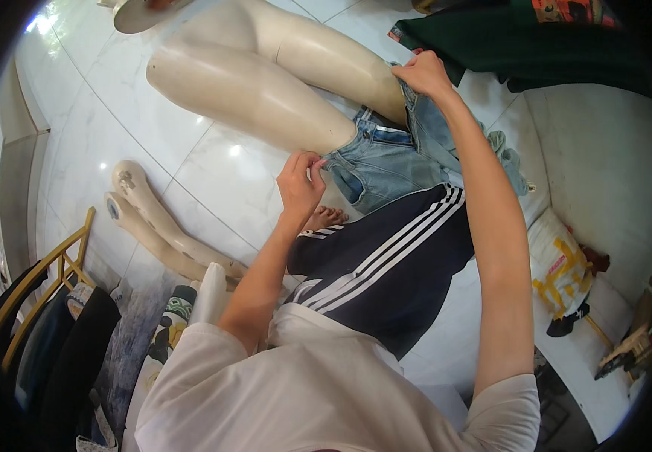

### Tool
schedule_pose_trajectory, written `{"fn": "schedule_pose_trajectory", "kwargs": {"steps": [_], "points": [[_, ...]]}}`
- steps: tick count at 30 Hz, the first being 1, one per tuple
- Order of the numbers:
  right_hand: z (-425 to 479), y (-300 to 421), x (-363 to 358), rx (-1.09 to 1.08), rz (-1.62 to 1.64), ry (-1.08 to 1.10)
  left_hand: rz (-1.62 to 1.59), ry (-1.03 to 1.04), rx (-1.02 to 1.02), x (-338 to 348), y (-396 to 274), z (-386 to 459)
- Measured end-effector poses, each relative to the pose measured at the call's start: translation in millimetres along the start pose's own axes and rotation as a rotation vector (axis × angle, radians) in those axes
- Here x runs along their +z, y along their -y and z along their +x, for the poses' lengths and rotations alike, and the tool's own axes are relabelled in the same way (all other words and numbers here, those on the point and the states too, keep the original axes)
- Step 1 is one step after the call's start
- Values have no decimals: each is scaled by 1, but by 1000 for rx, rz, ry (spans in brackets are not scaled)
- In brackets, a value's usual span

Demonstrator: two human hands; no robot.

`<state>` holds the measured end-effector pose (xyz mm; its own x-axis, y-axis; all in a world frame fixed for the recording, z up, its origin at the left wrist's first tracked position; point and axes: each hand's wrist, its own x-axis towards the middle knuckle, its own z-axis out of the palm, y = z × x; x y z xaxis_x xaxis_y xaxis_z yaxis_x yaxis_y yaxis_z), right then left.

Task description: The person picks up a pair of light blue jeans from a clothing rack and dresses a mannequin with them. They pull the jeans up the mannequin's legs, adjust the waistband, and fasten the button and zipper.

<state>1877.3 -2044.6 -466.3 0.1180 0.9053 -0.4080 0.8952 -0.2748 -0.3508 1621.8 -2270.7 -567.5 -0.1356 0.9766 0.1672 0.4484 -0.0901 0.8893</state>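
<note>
A cream mannequin's lower body (258, 96) lies across the upper middle, its two legs pointing toward me. Blue denim jeans (394, 161) are around its lower legs, with the waistband open at the front. My left hand (303, 181) pinches the waistband's edge at the nearer leg, beside a pocket opening. At the farther leg my right hand (425, 74) grips the other side of the waistband. The rest of the jeans bunches to the right, partly hidden behind my right forearm. My legs, in navy trousers (382, 271) with white stripes, are just below the jeans.
Two detached mannequin limbs (159, 226) lie on the white tiled floor (190, 147) at left. A gold metal rack (49, 277) and fabric rolls (77, 339) stand lower left. Dark green cloth (473, 42) lies upper right, near a pale sofa (597, 152) and a printed bag (560, 271).
</note>
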Motion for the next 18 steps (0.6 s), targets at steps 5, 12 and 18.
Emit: {"fn": "schedule_pose_trajectory", "kwargs": {"steps": [5, 12, 18], "points": [[20, -8, 18, 30, -40, 98, -208, 166, -526, 0, -6, -20], [28, 9, 31, 114, -159, 54, -1170, 158, -1332, 4, -6, -9], [54, -26, 52, 49, -103, -22, -1350, -211, -1492, 15, -11, 42]]}}
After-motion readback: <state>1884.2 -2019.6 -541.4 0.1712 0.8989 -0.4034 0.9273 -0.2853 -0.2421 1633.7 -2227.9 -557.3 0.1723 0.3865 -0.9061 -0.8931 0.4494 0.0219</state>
